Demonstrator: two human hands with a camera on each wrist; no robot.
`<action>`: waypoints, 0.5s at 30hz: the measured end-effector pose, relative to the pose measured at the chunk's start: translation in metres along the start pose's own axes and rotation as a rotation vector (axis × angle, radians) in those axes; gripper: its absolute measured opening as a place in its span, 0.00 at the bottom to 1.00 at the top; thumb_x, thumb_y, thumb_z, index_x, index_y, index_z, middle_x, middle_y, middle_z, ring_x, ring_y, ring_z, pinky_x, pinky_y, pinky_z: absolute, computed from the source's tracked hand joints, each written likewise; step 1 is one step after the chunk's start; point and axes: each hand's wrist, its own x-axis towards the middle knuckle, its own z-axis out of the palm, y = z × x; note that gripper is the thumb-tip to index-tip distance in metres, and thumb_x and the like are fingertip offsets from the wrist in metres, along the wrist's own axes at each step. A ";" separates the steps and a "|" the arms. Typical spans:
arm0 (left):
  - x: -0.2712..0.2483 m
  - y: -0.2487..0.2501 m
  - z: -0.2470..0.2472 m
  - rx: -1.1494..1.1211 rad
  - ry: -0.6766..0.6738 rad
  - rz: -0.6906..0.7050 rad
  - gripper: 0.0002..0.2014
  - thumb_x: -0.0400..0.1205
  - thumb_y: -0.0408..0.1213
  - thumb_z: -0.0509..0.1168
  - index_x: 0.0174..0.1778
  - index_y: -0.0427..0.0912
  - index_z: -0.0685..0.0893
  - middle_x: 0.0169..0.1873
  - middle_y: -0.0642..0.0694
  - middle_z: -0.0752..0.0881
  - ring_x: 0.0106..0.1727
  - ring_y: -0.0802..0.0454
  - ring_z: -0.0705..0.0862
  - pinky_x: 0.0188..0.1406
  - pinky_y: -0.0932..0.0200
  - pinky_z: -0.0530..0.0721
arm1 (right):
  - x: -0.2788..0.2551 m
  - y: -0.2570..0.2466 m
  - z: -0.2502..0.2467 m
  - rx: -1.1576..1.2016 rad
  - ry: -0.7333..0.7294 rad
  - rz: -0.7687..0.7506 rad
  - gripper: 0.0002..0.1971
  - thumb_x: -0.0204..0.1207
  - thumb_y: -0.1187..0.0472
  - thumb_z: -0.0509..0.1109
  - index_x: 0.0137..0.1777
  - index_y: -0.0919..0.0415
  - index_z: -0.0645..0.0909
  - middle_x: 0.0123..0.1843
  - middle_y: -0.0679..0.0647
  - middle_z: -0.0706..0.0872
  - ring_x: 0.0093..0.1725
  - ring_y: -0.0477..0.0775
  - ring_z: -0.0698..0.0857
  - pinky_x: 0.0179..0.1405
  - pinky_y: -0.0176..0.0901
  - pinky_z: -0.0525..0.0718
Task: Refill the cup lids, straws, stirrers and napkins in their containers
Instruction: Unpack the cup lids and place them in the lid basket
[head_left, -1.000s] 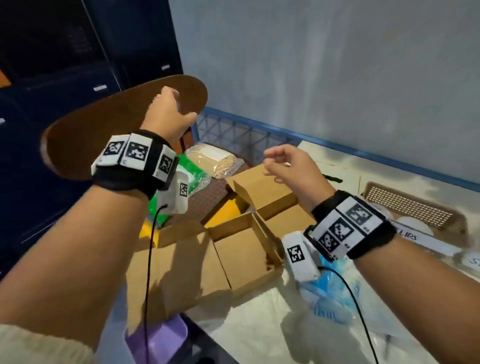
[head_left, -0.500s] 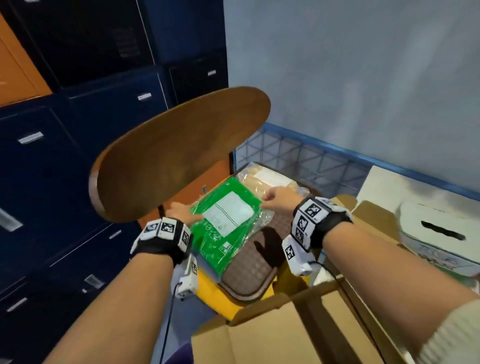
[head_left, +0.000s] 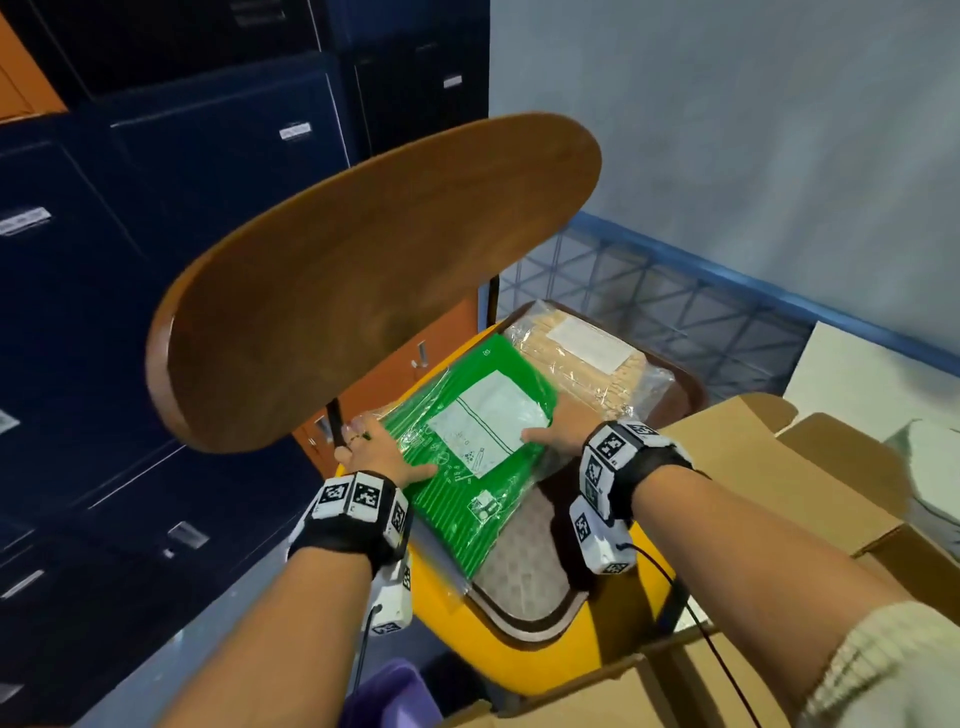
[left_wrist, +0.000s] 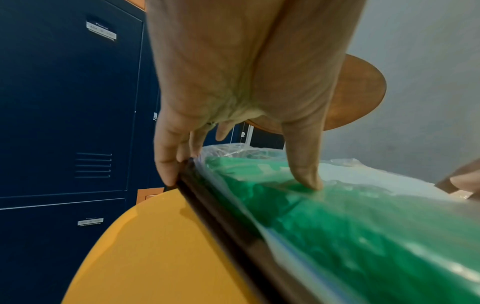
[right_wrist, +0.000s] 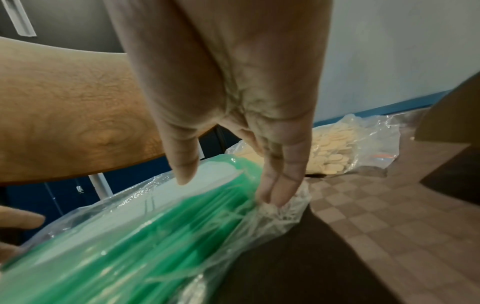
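A clear pack of green straws lies on a brown tray on a yellow chair seat. My left hand holds its left side, thumb on top and fingers down along the tray's rim. In the left wrist view the thumb of that left hand presses into the straw pack. My right hand holds the right side. The right wrist view shows the right hand with fingers tucked into the straw pack's plastic. A pack of wooden stirrers lies just behind.
The chair's wooden backrest hangs over the tray's far left. Dark blue lockers stand to the left. A blue wire crate is behind the chair. Open cardboard boxes crowd the right and the near edge.
Both hands came down from mid-air over the boxes to the chair. They have closed in on the two sides of the green straw pack, which has shifted little.
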 end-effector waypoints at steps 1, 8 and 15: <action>0.000 -0.001 -0.001 0.017 0.002 0.004 0.53 0.72 0.52 0.74 0.80 0.34 0.44 0.79 0.32 0.54 0.77 0.33 0.57 0.72 0.45 0.67 | 0.001 -0.001 0.000 -0.023 -0.021 0.008 0.23 0.77 0.45 0.66 0.50 0.69 0.79 0.55 0.63 0.83 0.55 0.60 0.82 0.55 0.46 0.80; 0.009 -0.009 -0.001 0.015 -0.077 0.036 0.59 0.68 0.51 0.77 0.82 0.43 0.40 0.81 0.35 0.52 0.79 0.34 0.60 0.75 0.39 0.63 | 0.006 -0.004 0.007 -0.083 -0.153 0.046 0.31 0.77 0.34 0.57 0.56 0.64 0.80 0.66 0.64 0.79 0.64 0.63 0.79 0.58 0.47 0.73; 0.008 -0.002 0.000 0.192 -0.115 0.091 0.43 0.68 0.57 0.75 0.75 0.46 0.64 0.75 0.38 0.63 0.76 0.36 0.62 0.73 0.38 0.64 | 0.006 -0.006 0.006 0.386 -0.136 -0.004 0.23 0.73 0.51 0.73 0.50 0.75 0.80 0.53 0.66 0.86 0.57 0.70 0.85 0.56 0.58 0.85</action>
